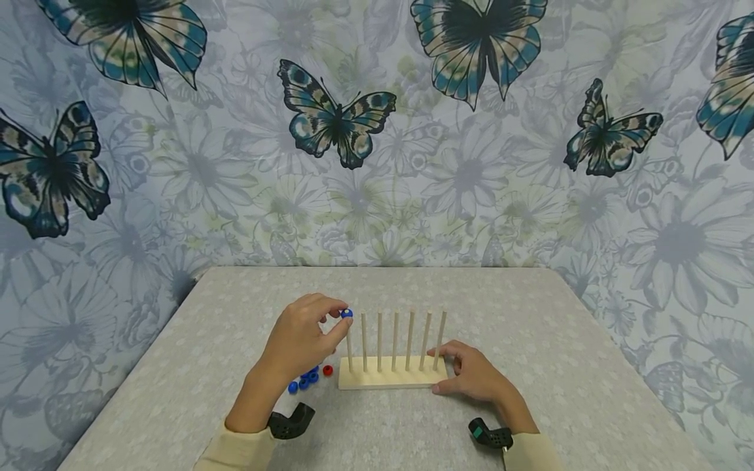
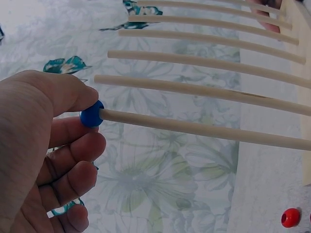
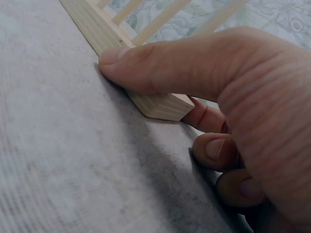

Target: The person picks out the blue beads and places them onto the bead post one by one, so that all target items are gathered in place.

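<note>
Between thumb and forefinger my left hand [image 1: 303, 335] pinches a blue bead [image 2: 91, 114]. The bead sits at the tip of the leftmost peg [image 2: 204, 129], the peg's end at its hole. Several thin wooden pegs [image 1: 394, 340] stand upright in a row on a pale wooden base [image 1: 391, 379]. My right hand [image 1: 474, 373] grips the right end of that base, its thumb [image 3: 146, 65] along the front edge and fingers behind. The other pegs are bare.
Several blue beads [image 1: 304, 384] lie on the table left of the base. A red bead [image 1: 327, 370] rests between them and the base. The table [image 1: 501, 294] has a pale patterned cloth, with a butterfly-print backdrop [image 1: 353, 216] behind it.
</note>
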A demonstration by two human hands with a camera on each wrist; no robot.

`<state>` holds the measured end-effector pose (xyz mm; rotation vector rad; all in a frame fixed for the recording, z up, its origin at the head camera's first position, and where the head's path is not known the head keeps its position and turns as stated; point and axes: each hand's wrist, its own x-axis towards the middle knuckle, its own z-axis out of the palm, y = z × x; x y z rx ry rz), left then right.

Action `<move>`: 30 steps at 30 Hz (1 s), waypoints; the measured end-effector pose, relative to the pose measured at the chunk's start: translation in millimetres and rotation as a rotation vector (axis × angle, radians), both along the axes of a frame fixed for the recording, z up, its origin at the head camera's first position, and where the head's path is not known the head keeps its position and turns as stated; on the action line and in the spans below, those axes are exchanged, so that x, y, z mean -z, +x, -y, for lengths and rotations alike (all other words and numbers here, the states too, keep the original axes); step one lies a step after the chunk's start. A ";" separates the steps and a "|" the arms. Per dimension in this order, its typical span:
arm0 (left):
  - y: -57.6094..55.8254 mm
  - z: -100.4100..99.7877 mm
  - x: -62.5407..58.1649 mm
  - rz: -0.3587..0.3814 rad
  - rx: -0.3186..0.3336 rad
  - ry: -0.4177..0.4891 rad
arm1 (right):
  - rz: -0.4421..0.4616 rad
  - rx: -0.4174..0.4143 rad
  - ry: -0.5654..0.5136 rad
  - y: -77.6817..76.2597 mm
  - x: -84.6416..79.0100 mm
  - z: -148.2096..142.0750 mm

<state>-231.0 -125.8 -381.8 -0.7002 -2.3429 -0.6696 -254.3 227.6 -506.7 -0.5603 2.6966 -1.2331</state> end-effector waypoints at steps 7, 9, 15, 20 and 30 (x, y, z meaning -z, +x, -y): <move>0.1 -0.3 0.1 -0.006 -0.012 -0.002 | -0.001 0.002 0.007 -1.4 1.2 -0.4; 0.5 -0.2 -0.1 -0.007 -0.018 0.001 | -0.001 -0.002 0.002 -1.3 1.5 -0.6; 0.6 0.7 -2.2 0.000 -0.029 0.008 | -0.006 -0.015 -0.009 -2.0 2.0 -0.6; 1.9 3.3 -5.5 -0.015 -0.026 0.015 | -0.010 -0.012 -0.001 -2.2 2.2 -0.3; 8.0 16.2 -15.1 -0.052 -0.065 0.069 | -0.017 -0.039 -0.009 -1.3 0.1 -1.4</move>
